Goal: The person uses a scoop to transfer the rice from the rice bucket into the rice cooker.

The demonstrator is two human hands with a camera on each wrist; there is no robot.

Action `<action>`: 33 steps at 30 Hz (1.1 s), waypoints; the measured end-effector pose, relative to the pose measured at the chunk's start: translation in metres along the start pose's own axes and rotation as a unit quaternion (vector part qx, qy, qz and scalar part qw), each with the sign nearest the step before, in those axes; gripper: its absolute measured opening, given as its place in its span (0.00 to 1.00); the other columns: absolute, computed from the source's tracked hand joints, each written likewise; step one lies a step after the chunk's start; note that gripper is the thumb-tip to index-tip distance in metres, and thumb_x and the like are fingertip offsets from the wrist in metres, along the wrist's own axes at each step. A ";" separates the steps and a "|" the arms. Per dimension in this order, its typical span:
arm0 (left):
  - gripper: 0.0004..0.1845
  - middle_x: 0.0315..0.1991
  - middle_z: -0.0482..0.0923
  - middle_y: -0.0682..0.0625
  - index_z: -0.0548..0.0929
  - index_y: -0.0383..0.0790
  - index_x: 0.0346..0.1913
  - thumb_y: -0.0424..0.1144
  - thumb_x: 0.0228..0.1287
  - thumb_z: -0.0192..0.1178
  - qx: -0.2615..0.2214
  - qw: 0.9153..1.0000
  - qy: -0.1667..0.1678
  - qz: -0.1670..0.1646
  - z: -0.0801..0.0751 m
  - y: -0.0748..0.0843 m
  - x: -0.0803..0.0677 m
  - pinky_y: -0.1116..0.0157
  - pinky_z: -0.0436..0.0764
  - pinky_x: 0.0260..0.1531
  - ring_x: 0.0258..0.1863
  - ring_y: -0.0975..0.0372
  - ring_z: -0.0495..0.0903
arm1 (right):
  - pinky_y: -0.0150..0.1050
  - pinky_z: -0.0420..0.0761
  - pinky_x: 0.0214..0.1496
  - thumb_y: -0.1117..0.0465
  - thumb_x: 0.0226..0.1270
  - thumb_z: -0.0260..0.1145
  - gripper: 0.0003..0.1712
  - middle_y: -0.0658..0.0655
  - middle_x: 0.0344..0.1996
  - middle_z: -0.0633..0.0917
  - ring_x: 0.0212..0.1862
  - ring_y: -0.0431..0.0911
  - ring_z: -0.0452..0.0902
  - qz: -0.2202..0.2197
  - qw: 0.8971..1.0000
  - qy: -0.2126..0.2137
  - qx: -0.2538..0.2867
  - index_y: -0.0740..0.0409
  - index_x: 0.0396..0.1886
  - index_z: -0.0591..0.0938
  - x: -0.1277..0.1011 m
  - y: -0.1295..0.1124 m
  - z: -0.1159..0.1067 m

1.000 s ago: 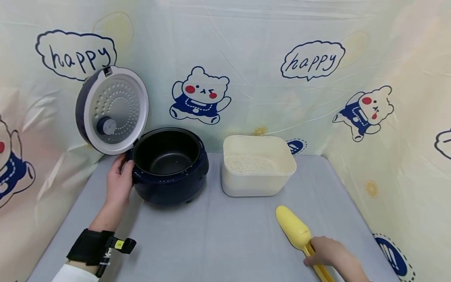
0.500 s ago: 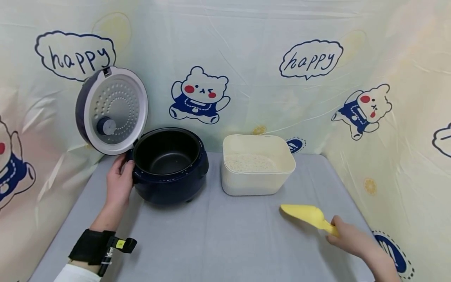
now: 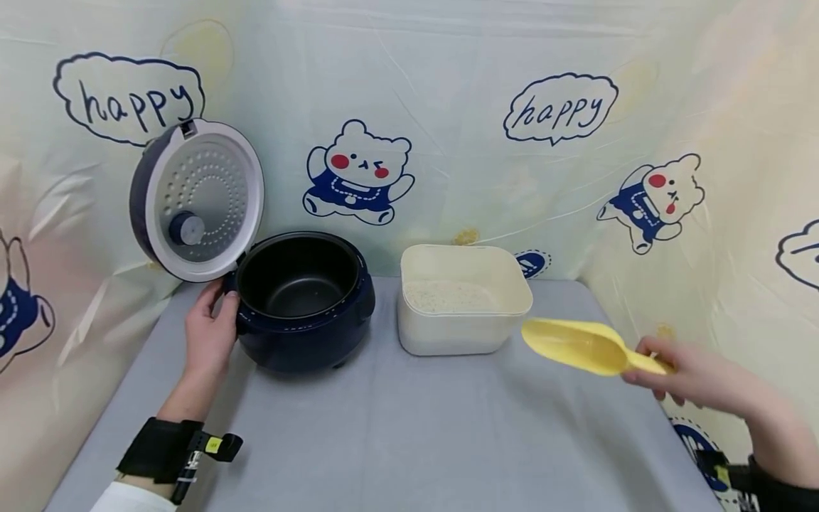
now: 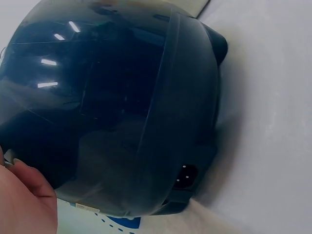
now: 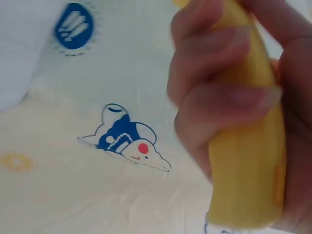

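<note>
A dark blue rice cooker (image 3: pixel 307 345) stands on the left of the table, its lid (image 3: pixel 220 174) raised and its black inner pot (image 3: pixel 307 288) bare inside. At the cooker's left side, below the lid hinge, my left hand (image 3: pixel 211 331) grips the body; some of its fingers are hidden behind. My right hand (image 3: pixel 700 373) holds a yellow scoop (image 3: pixel 576 346) by the handle, raised above the table at the right. In the right wrist view, curled fingers (image 5: pixel 219 105) wrap the handle. The scoop's tip is near the right side of a cream tub (image 3: pixel 454 334) containing white rice (image 3: pixel 448 295).
A grey cloth covers the table (image 3: pixel 409 427). Printed curtains (image 3: pixel 461 171) close in the back and sides. The cooker's power socket (image 4: pixel 185 176) shows in the left wrist view with no cord in it.
My right hand has lifted the scoop off the table and moved it up and to the right, turning its tip leftward toward the tub. The left hand keeps its place on the cooker.
</note>
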State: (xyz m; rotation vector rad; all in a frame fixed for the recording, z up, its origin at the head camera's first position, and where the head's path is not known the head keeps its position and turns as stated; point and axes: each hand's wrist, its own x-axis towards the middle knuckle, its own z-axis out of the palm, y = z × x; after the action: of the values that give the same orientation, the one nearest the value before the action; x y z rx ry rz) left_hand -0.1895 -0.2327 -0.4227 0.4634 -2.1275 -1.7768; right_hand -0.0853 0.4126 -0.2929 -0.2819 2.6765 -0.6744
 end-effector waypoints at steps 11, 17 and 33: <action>0.27 0.77 0.68 0.44 0.74 0.39 0.75 0.43 0.79 0.50 -0.001 1.000 0.013 0.015 0.005 -0.005 0.002 0.65 0.61 0.73 0.73 0.67 0.63 | 0.36 0.74 0.37 0.57 0.75 0.68 0.11 0.53 0.34 0.81 0.36 0.47 0.73 -0.082 0.988 0.115 -0.055 0.57 0.50 0.85 0.065 -0.028 -0.032; 0.26 0.76 0.69 0.45 0.75 0.39 0.74 0.43 0.79 0.51 0.003 1.000 0.021 0.022 0.004 -0.005 0.000 0.69 0.67 0.68 0.71 0.67 0.66 | 0.45 0.83 0.41 0.46 0.73 0.70 0.23 0.56 0.39 0.87 0.37 0.50 0.78 -0.059 0.977 0.125 -0.164 0.60 0.53 0.85 0.104 -0.063 -0.043; 0.28 0.76 0.67 0.43 0.71 0.40 0.77 0.40 0.78 0.50 0.007 0.999 0.019 0.035 0.004 -0.007 -0.002 0.84 0.73 0.36 0.32 0.88 0.75 | 0.41 0.83 0.37 0.48 0.64 0.78 0.18 0.54 0.28 0.86 0.30 0.49 0.76 -0.029 0.943 0.067 -0.324 0.60 0.39 0.91 0.166 -0.104 -0.035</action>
State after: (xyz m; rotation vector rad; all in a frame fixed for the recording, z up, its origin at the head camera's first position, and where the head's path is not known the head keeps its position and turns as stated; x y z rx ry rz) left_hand -0.1889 -0.2298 -0.4303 0.4184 -2.1045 -1.7037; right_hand -0.2396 0.2914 -0.2631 -0.4970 2.9549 0.2089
